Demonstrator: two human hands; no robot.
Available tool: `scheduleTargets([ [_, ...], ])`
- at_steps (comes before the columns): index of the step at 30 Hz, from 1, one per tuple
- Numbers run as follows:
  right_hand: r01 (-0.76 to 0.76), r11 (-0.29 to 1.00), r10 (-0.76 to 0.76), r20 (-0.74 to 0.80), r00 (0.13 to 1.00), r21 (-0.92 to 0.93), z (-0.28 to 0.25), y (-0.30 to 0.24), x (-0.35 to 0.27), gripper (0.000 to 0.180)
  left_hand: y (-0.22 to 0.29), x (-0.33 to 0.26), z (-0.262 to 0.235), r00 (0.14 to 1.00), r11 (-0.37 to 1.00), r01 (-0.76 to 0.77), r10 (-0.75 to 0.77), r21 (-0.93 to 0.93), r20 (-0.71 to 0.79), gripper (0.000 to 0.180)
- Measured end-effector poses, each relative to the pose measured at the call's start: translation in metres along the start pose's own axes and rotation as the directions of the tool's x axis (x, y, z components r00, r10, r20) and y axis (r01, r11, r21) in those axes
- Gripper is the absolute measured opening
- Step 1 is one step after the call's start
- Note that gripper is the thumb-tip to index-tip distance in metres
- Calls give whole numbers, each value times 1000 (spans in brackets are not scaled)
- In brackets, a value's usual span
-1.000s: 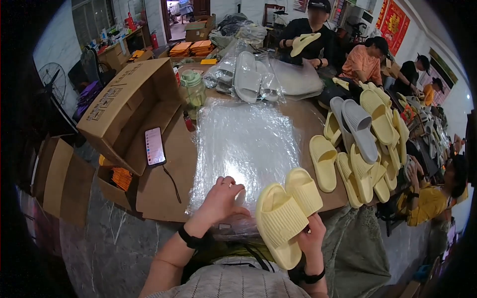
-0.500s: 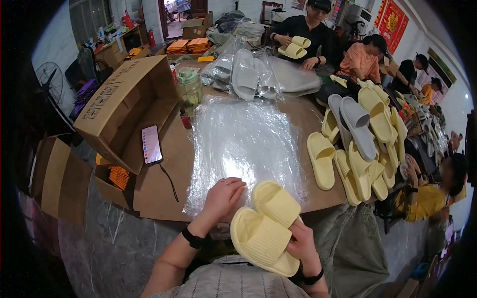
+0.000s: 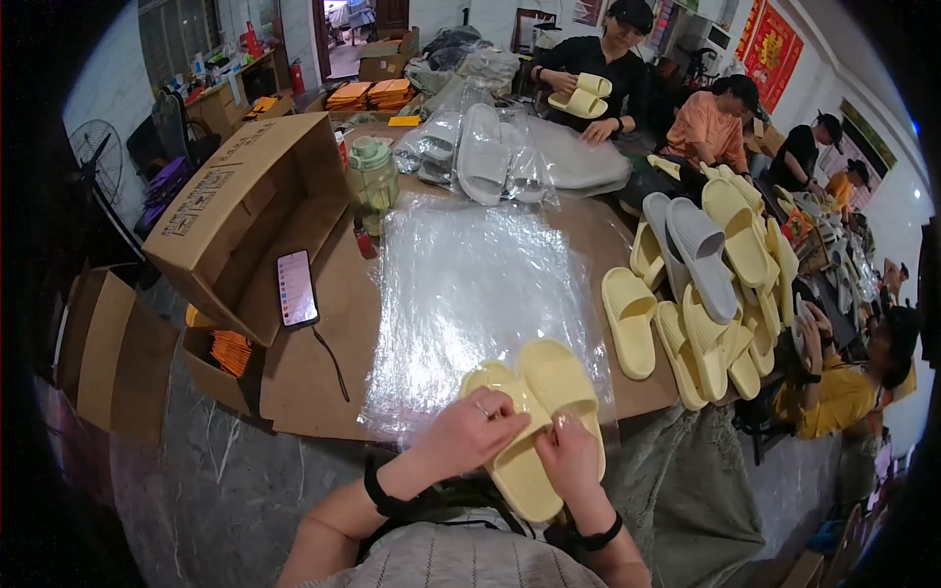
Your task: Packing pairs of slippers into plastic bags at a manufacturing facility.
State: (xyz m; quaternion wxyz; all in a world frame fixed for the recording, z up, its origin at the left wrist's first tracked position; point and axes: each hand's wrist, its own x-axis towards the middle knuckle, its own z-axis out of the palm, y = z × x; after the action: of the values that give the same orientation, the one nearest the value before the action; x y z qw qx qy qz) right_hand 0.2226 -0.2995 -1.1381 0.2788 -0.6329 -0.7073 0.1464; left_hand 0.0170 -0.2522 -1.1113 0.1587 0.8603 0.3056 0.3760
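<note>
A pair of pale yellow slippers lies side by side in front of me, over the near edge of a stack of clear plastic bags point(image 3: 470, 284). My left hand point(image 3: 477, 428) is closed at the strap of the left slipper point(image 3: 526, 480), its fingers pinching what looks like clear bag film. Glossy film seems to cover that slipper's toe. My right hand point(image 3: 572, 459) is closed at the inner side of the right slipper point(image 3: 561, 377), gripping the pair where they meet. The fingertips of both hands are partly hidden.
An open cardboard box point(image 3: 250, 216), a phone point(image 3: 297, 287) and a green bottle point(image 3: 373, 176) stand left. Yellow and grey slippers point(image 3: 698, 245) are heaped right. Bagged grey slippers point(image 3: 482, 157) lie at the back. A co-worker point(image 3: 595, 73) across the table holds yellow slippers.
The slippers have turned and moved forward onto the bags' near edge. My left hand has come from the bags onto the left slipper; my right hand has moved inward between them.
</note>
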Motion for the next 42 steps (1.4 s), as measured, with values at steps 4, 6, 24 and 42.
scheduleTargets([
  [4,-127,961,144,-53,988,244,32,8,39,22,18,-2,5,999,995,-53,52,-82,-4,34],
  [6,-58,969,89,-119,989,240,30,-2,59,14,23,-1,-2,995,990,-92,94,-104,16,36],
  [24,-156,806,-275,594,756,571,-64,-26,-5,27,-68,-31,-22,934,908,354,-336,223,-119,67],
  [42,-92,967,139,-189,972,237,58,11,87,31,-64,-47,13,942,862,303,-335,406,9,68],
])
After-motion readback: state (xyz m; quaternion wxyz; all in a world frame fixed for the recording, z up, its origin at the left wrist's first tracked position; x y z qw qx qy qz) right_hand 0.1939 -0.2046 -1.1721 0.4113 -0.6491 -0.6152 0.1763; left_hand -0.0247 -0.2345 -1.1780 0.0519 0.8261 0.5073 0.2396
